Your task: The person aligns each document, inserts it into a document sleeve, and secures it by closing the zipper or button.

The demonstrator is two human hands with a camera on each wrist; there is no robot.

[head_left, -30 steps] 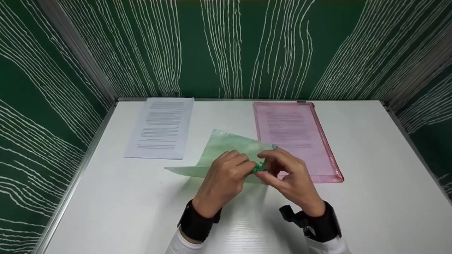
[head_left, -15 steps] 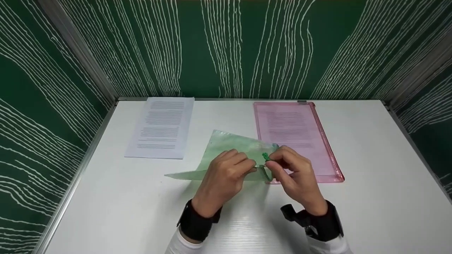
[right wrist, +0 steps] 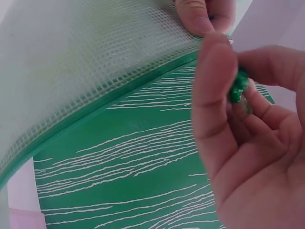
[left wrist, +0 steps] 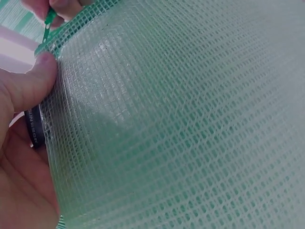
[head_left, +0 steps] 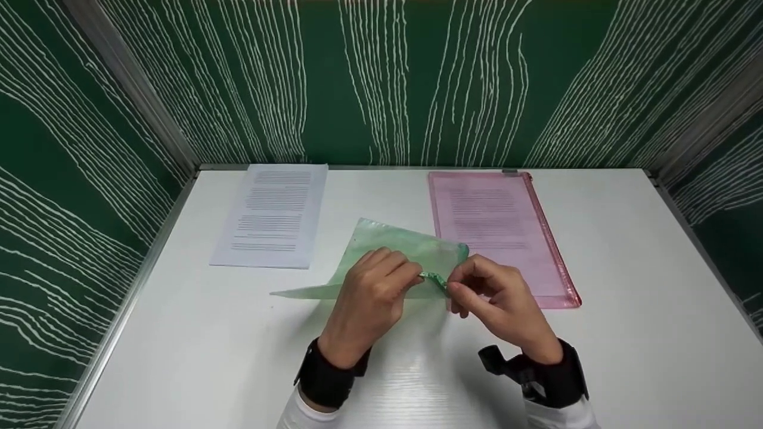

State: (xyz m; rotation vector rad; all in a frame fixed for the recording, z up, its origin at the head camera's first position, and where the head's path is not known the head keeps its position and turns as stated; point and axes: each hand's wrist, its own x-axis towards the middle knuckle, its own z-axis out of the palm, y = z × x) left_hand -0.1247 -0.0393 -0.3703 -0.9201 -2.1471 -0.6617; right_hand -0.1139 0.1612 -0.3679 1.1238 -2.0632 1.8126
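Above the counter [head_left: 644, 333], my left grip [head_left: 371, 298] pinches the mesh pouch [head_left: 393, 238], my right grip [head_left: 498, 304] its pull [right wrist: 238, 90]; judged light, limp; hold zip edge [right wrist: 114, 95].

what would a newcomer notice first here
Probably the white-streaked dark green walls, behind and beside the white table. Next, the green mesh pouch in the left hand, its green pull pinched in the right hand. Then the pink folder, lying partly behind that hand.
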